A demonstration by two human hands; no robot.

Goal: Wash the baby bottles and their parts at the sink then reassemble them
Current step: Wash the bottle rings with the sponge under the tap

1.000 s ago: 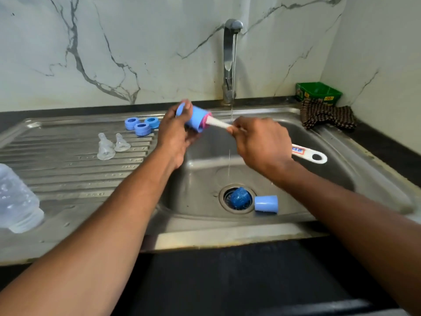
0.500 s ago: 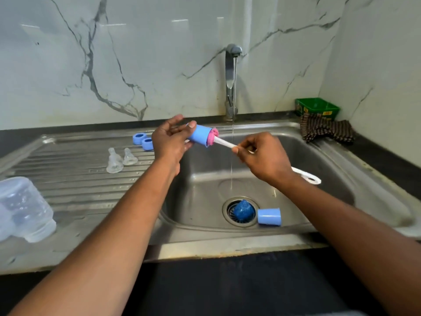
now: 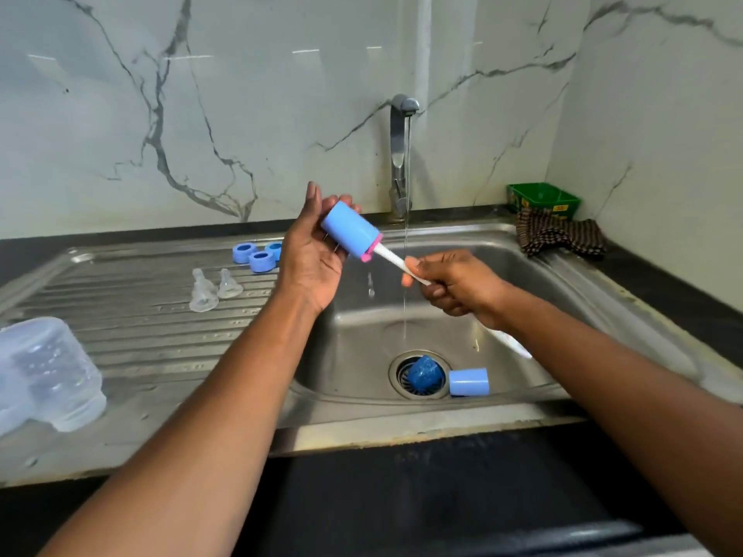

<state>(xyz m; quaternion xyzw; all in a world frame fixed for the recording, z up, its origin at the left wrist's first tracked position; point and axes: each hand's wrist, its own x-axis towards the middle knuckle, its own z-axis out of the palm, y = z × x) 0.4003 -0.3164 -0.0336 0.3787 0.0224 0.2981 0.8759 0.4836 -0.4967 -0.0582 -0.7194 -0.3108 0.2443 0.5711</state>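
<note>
A steel sink (image 3: 603, 283) with a ribbed draining board on its left fills the view, and a thin stream of water runs from the tap (image 3: 400, 154) into the basin. At the far left of the board lies a clear bottle (image 3: 52, 375) on its side. Above the basin the left hand (image 3: 311, 255) holds a blue cap (image 3: 350, 231), fingers curled behind it, while the right hand (image 3: 458, 285) grips the white handle of a brush (image 3: 396, 264) whose pink head sits in the cap's mouth (the two hands are apart, joined only by the brush). A second blue cap (image 3: 468, 382) lies on the basin floor beside a blue scrubber (image 3: 424, 371) on the drain. On the board rest three blue rings (image 3: 261, 260) and two clear teats (image 3: 203, 293). A checked cloth (image 3: 561, 235) and green box (image 3: 542, 199) sit at the far right corner.
</note>
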